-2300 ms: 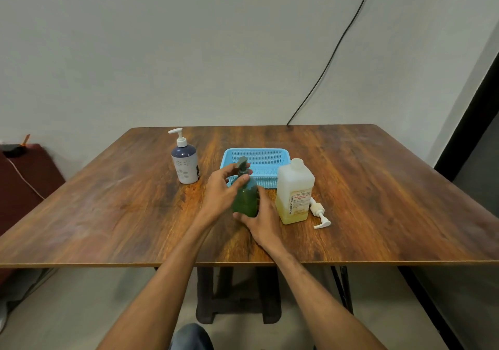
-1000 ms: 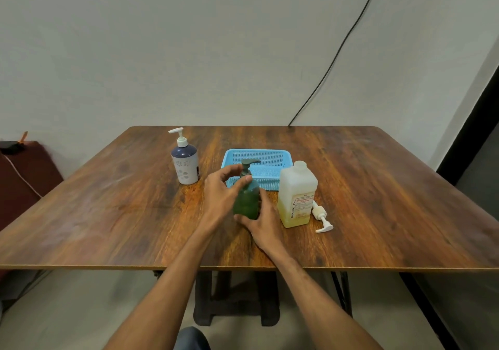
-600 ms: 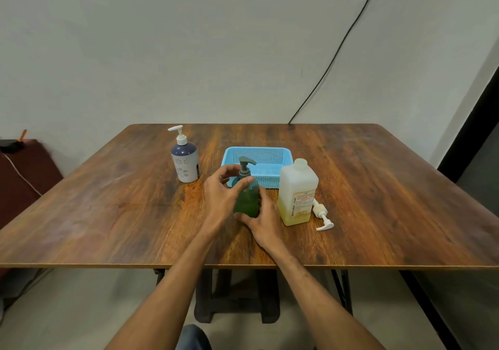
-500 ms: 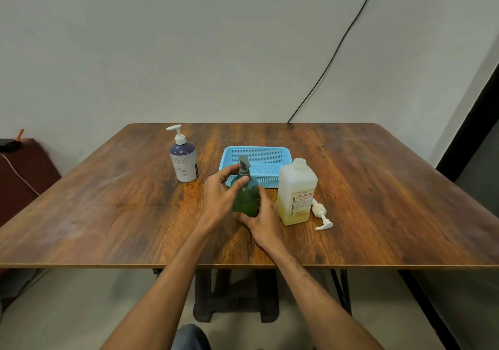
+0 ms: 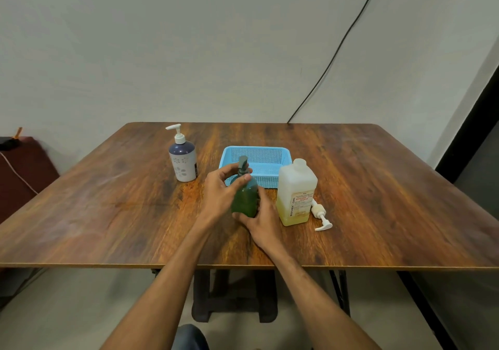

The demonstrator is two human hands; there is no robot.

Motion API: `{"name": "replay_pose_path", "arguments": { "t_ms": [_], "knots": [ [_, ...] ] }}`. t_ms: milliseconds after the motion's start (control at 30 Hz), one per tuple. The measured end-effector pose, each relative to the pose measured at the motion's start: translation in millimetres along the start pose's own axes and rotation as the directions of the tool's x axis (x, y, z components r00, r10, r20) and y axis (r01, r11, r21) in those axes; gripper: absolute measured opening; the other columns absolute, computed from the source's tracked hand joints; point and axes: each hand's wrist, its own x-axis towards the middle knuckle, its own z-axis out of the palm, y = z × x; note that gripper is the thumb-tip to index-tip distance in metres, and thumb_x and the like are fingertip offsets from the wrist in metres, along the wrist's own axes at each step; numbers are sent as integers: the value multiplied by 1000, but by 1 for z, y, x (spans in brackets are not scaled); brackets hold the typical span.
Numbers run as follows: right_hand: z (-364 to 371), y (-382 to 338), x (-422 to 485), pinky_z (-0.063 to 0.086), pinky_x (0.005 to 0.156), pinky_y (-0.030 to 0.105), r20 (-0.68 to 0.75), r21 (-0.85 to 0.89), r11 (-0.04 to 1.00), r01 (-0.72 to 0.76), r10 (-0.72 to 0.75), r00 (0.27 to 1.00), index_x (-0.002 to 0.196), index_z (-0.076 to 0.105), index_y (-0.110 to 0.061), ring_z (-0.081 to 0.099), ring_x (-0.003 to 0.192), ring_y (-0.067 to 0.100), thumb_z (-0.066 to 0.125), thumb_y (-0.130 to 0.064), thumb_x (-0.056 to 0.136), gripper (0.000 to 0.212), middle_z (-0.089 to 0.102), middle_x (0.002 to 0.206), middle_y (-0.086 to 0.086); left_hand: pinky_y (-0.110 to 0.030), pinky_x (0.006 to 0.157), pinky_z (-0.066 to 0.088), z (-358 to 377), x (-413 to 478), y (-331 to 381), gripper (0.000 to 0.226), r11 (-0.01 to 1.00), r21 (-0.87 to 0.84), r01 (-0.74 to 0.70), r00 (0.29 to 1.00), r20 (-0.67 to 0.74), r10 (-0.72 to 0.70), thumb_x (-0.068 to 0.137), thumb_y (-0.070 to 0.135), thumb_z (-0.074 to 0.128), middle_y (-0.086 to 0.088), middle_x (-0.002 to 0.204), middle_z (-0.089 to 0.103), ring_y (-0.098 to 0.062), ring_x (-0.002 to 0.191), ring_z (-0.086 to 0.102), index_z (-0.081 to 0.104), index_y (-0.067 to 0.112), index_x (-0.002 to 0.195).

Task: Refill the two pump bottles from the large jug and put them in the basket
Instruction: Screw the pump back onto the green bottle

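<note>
Left hand [image 5: 220, 189]: grip clamped on the neck collar of the green pump bottle [image 5: 244, 201], thumb in front, fingers curled behind just under the pump head [image 5: 243, 162]. Right hand [image 5: 260, 221]: grip wrapped round the bottle's lower body, pinning it upright on the table [image 5: 378, 187].

Change over the last couple of seconds: the bottle hasn't moved and the right hand hasn't shifted. The pump head has. The spout pointed off to the right a second ago and now shows end-on, a narrow upright stub. So the left hand is turning the pump on its thread while the right braces. I can't tell the direction, loosening or tightening, and can't read a fill level through the dark plastic.

Around it:
- large jug [image 5: 297, 187] just right of the bottle, upright, neck open, yellowish liquid in roughly the bottom third
- loose pump [image 5: 321, 214] lying on the table beside the jug, likely the jug's own
- blue basket [image 5: 256, 148] right behind the hands, neither bottle in it
- white pump bottle [image 5: 183, 163] standing well left of the basket, pump fitted

My read: we're mid-thread on bottle one. If it's coming off, the pour is next. If it's going on, the bottle goes into the basket. Either way the white bottle looks untouched, so at best we're about half done.
</note>
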Motion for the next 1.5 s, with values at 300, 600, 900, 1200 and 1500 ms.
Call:
{"name": "replay_pose_path", "arguments": {
  "t_ms": [300, 600, 900, 1200, 1500],
  "knots": [
    [-1, -1, -1, 43, 110, 29, 14, 1, 1000, -16, 16, 1000, 148, 39, -34, 45, 136, 8, 87, -23, 78, 86, 51, 146, -12, -25, 94, 57, 6, -7, -1, 41, 997, 66, -45, 993, -108, 52, 81, 21, 83, 1, 113, 75, -6, 107, 69, 72, 9, 118],
    [-2, -2, 0, 45, 109, 33, 6, -16, 1000, -7, 7, 1000, 147, 42, -27, 48, 133, 12, 87, -21, 76, 85, 54, 143, -8, -33, 101, 55, -8, 3, 0, 31, 998, -67, 18, 992, 127, -10, 90, 11, 73, -2, 116, 75, -12, 117, 67, 69, 10, 120],
    [-16, -11, -4, 50, 107, 45, 84, 7, 995, -104, 103, 991, 145, 44, -23, 56, 128, 18, 88, -15, 74, 84, 58, 139, -3, -42, 112, 47, -6, -25, -25, 85, 993, 78, 88, 976, 192, -101, 76, 27, 88, 1, 145, 56, -14, 132, 55, 43, 22, 149],
    [-18, -9, -5, 45, 104, 30, 105, -64, 993, -101, 107, 989, 148, 41, -24, 52, 123, 10, 92, -24, 70, 93, 55, 136, -5, -26, 96, 54, -33, -5, -14, 84, 992, 123, -22, 999, 48, 16, 68, 29, 92, -1, 138, 61, -11, 118, 61, 52, 24, 142],
    [-13, -1, -2, 45, 108, 35, 83, -104, 991, -83, 92, 992, 152, 37, -30, 49, 128, 9, 86, -34, 78, 88, 52, 141, -8, -17, 83, 55, -45, 51, 5, 81, 985, 151, -83, 996, -12, 86, 69, 28, 92, -3, 132, 64, -17, 112, 65, 53, 18, 139]
  ]
}}
